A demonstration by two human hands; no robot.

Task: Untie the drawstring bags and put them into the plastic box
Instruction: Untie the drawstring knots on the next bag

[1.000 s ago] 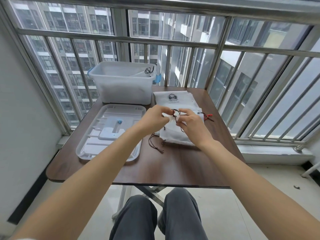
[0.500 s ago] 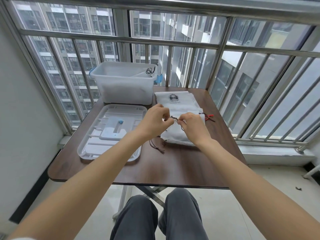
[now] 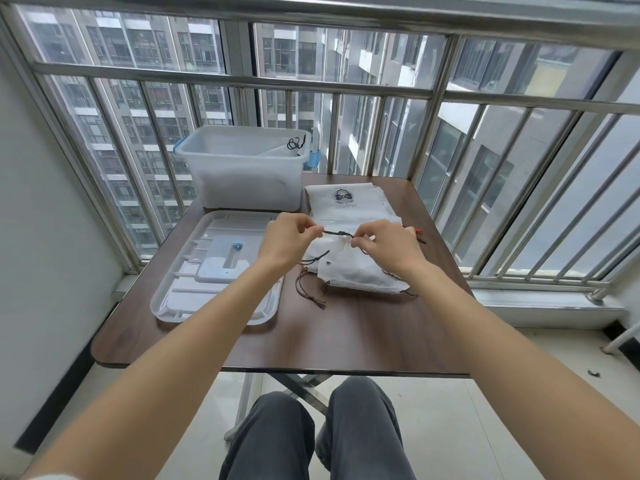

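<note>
Pinching a dark cord [image 3: 338,233] between them, the left hand [image 3: 290,239] and right hand [image 3: 385,243] hold it taut above the top bag [image 3: 356,271]; each hand's thumb and forefinger are clamped on one end, a knot showing midway. That bag lies on a pile of white bags [image 3: 349,206] on the right half of the table [image 3: 346,337], just right of the box [image 3: 247,171]. The box stands open at the table's far edge, close against the railing [image 3: 311,88], a cord loop [image 3: 296,143] resting at its right rim. Its lid [image 3: 194,282] lies flat on the left half, touching the box's foot and reaching near the left edge. Bare tabletop runs along the near edge, in front of lid and bags. Loose brown cords [image 3: 308,289] trail from the pile onto the wood between lid and bags. Red cord ends [image 3: 417,231] stick out beside the right hand, close to the right edge.
</note>
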